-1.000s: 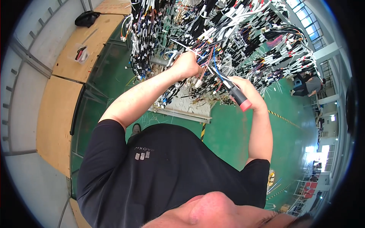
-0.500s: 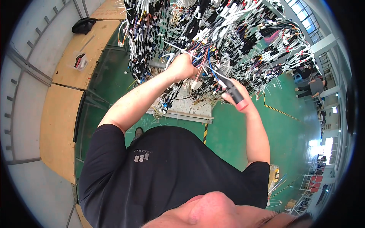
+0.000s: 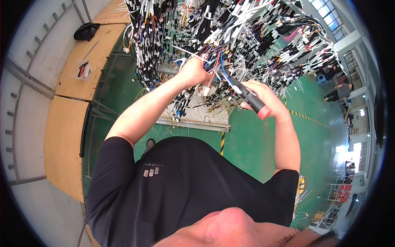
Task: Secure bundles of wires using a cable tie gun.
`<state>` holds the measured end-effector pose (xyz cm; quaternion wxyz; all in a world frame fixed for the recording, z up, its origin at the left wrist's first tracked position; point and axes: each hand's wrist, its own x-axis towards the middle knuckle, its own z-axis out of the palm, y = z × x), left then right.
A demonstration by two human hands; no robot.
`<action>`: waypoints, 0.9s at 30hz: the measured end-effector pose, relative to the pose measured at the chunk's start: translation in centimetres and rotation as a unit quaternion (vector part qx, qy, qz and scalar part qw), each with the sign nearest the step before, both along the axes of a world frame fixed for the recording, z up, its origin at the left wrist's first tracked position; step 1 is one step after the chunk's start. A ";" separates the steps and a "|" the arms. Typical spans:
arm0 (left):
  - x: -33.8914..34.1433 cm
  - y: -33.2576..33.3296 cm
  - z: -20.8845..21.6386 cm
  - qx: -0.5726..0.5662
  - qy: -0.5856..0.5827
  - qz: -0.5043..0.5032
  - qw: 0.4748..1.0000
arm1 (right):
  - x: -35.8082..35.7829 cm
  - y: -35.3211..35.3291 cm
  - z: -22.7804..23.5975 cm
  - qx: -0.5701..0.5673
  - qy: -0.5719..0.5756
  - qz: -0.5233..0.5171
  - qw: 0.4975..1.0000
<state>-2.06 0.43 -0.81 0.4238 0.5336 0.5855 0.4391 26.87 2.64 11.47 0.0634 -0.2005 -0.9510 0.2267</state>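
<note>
Beneath the large hanging mass of wire harnesses [image 3: 230, 33], my left hand [image 3: 194, 73] is closed around a bundle of thin wires. A long white cable tie [image 3: 186, 50] sticks out beside that hand. My right hand [image 3: 265, 95] is wrapped round a black cylindrical tool [image 3: 250, 98] with a red end cap; its exact kind is not clear. The tool's far end points up-left at the wires, close to my left hand, and its tip is hard to make out. A blue wire [image 3: 223, 64] and a white connector [image 3: 206, 91] hang between my hands.
Under the harnesses is a pale platform [image 3: 197, 117] littered with scraps. To the left runs a plywood bench [image 3: 68, 140], bearing a clear container [image 3: 84, 71] and a black bag [image 3: 86, 31]. A person [image 3: 341, 91] is far off at the right. Striped tape [image 3: 306, 118] marks the green floor.
My right hand has shifted slightly right, and the tool now lies at a flatter slant with more of its body showing. My left hand stays on the wires.
</note>
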 end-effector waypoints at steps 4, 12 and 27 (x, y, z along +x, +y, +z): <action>0.0 -0.1 0.0 0.015 0.042 0.001 0.999 | -0.8 -0.4 -0.3 0.031 -0.020 -0.056 0.998; -0.2 -0.1 0.1 0.009 0.073 0.006 0.997 | 0.7 -0.5 -5.4 0.139 0.026 -0.114 0.983; 0.6 -0.6 1.0 -0.006 0.051 0.010 0.999 | 1.1 -1.1 -7.1 0.222 0.104 -0.133 0.960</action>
